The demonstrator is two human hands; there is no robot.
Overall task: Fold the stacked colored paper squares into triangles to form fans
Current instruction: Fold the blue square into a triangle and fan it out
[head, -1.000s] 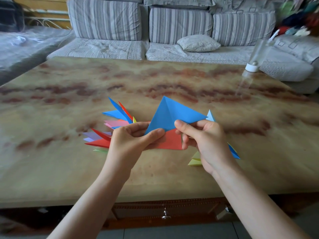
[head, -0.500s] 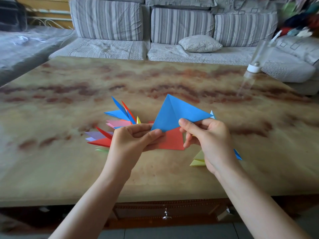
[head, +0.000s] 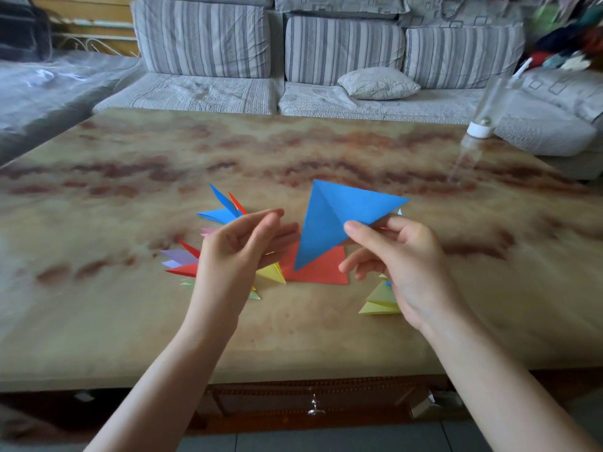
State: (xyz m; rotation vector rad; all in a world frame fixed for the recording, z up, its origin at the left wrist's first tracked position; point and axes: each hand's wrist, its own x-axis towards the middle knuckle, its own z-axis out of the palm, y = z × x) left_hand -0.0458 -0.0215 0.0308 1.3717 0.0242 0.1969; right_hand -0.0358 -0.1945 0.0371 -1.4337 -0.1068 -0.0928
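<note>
A blue paper folded into a triangle (head: 329, 220) hangs above the table, pinched at its right edge by my right hand (head: 401, 259). My left hand (head: 238, 249) hovers just left of it, fingers loosely curved, holding nothing. Under the blue paper a red square sheet (head: 321, 269) lies flat on the table. A fan of folded triangles in blue, red, purple, pink and yellow (head: 195, 259) spreads behind and left of my left hand. More folded yellow triangles (head: 380, 303) lie under my right hand.
The marbled table (head: 293, 334) has its front edge close to me, with a drawer below. A clear plastic bottle with a white cap (head: 489, 106) stands at the far right. A striped grey sofa (head: 326, 53) with a cushion runs behind the table.
My left hand has let go of the blue triangle and moved left. My right hand alone now holds it, lifted slightly and tilted.
</note>
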